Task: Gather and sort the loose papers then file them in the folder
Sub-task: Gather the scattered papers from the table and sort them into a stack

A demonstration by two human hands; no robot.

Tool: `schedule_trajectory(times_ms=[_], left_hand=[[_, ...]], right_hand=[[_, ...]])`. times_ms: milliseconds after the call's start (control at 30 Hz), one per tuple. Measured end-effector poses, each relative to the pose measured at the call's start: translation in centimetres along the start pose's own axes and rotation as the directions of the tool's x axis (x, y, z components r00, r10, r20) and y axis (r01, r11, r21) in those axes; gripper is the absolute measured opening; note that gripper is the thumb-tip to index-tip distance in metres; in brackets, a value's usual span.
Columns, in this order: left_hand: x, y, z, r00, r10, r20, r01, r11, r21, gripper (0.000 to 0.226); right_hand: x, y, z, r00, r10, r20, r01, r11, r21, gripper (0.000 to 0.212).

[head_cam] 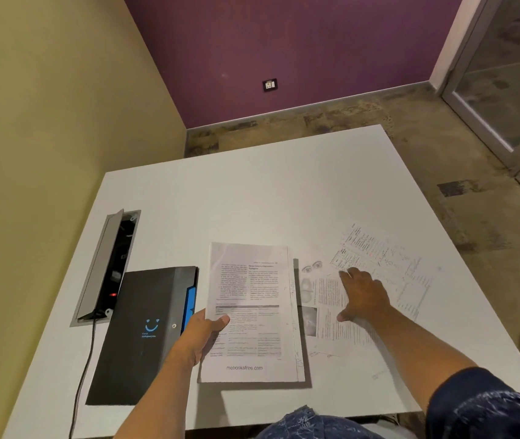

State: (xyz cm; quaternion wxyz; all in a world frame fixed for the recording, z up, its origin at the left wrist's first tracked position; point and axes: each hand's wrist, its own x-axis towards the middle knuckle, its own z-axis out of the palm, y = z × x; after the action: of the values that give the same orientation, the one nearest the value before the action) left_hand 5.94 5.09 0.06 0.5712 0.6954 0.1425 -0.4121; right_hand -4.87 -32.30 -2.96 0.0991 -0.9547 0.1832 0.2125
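The left hand (208, 331) pinches the left edge of a stack of papers (252, 312), thumb on top and fingers underneath, holding it squared up and, going by the shadow along its near edge, lifted a little off the table (220, 191). The top page is printed text with a grey chart in its lower half. The right hand (363, 296) lies spread and flat, palm down, pressing on the loose sheets (331, 318) at about 3 o'clock from the stack; it grips nothing.

Those sheets overlap one another. One carries sketches of eyes and a block of text, and a form-like page (388, 264) fans out toward 1 o'clock, partly under the fingers. How many sheets lie there cannot be told.

At 9 o'clock from the stack lies the black folder (144, 331), closed, with a blue tab showing at its right edge. Beyond it, toward 11 o'clock, an open cable box (109, 264) is set into the table, and a cord runs from it toward the near edge.

Judging from this, gathering is partly done: some pages are collected in the left hand, while the right-hand sheets are not yet added. Sorting looks unfinished, and filing has not begun.
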Motion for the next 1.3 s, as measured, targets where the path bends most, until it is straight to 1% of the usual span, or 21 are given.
schedule_trajectory(times_ms=[100, 233, 333, 500, 600, 800, 1000, 1133, 1300], left_hand=[[-0.2, 0.1, -0.2, 1.000, 0.001, -0.018, -0.001, 1.000, 0.017, 0.031], [-0.3, 0.5, -0.2, 0.999, -0.001, -0.033, 0.000, 1.000, -0.015, 0.031], [-0.5, 0.7, 0.0, 0.999, 0.011, -0.049, -0.013, 0.999, -0.049, 0.031], [-0.8, 0.8, 0.2, 0.997, 0.004, -0.077, -0.014, 0.991, -0.134, 0.027], [-0.7, 0.8, 0.2, 0.996, 0.005, -0.085, -0.017, 0.991, -0.133, 0.029], [-0.5, 0.5, -0.1, 0.995, 0.002, -0.095, -0.015, 0.990, -0.140, 0.031], [-0.7, 0.3, 0.0, 0.996, -0.005, -0.087, -0.006, 0.992, -0.122, 0.031], [-0.9, 0.1, 0.1, 0.995, -0.008, -0.098, -0.005, 0.992, -0.125, 0.031], [-1.5, -0.2, 0.0, 0.996, -0.013, -0.088, 0.001, 0.991, -0.134, 0.031]], right_hand=[[0.5, 0.4, -0.3, 1.000, -0.010, 0.014, 0.010, 0.999, -0.042, 0.123], [0.9, 0.6, -0.8, 0.999, -0.034, 0.005, 0.034, 0.997, -0.075, 0.122], [1.1, 0.8, -1.1, 0.999, -0.054, 0.001, 0.054, 0.997, -0.062, 0.117], [0.9, 0.7, -1.4, 0.999, -0.045, 0.011, 0.045, 0.999, 0.015, 0.112], [0.6, 0.6, -1.4, 0.999, -0.026, 0.019, 0.024, 0.997, 0.071, 0.110], [0.5, 0.5, -1.0, 1.000, -0.005, -0.027, 0.005, 1.000, 0.023, 0.108], [0.5, 0.7, -0.4, 0.998, -0.004, -0.055, 0.005, 1.000, 0.012, 0.097], [0.8, 0.3, -0.7, 0.998, -0.050, -0.029, 0.049, 0.998, -0.042, 0.095], [1.2, -0.3, -0.9, 1.000, -0.001, 0.002, 0.000, 1.000, 0.027, 0.101]])
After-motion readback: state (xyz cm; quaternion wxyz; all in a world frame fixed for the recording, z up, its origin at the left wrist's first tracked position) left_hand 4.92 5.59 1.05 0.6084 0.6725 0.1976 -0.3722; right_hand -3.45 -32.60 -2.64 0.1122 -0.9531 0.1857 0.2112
